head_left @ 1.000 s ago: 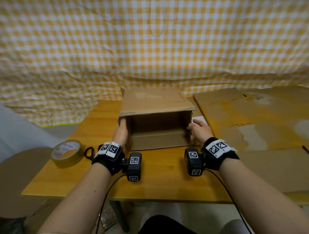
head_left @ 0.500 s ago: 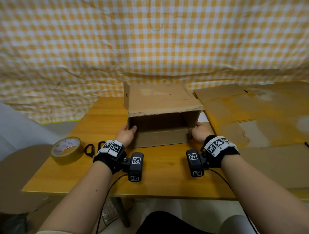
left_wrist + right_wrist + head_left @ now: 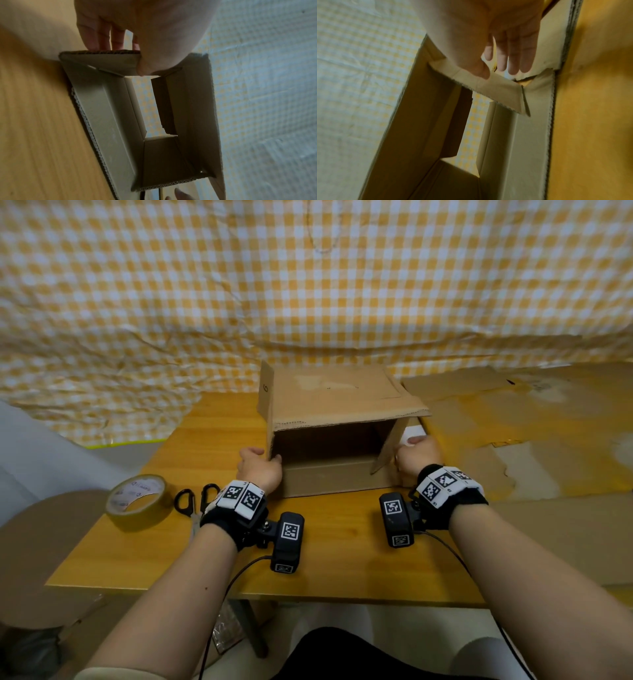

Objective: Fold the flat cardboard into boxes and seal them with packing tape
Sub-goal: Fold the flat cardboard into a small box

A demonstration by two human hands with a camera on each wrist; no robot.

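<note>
A brown cardboard box lies on its side on the wooden table, its open end facing me. My left hand grips the left side flap; in the left wrist view the thumb of this hand lies on the flap's inner face with the fingers behind it. My right hand holds the right side flap, which is angled inward. In the right wrist view that hand's thumb presses on the flap and the fingers lie behind it. The far end of the box is partly open.
A roll of packing tape and black-handled scissors lie on the table left of my left wrist. Flat cardboard sheets cover the surface to the right. A yellow checked cloth hangs behind the box.
The right side flap has swung inward across the opening. My left hand has shifted from the box's side onto the edge of the left flap.
</note>
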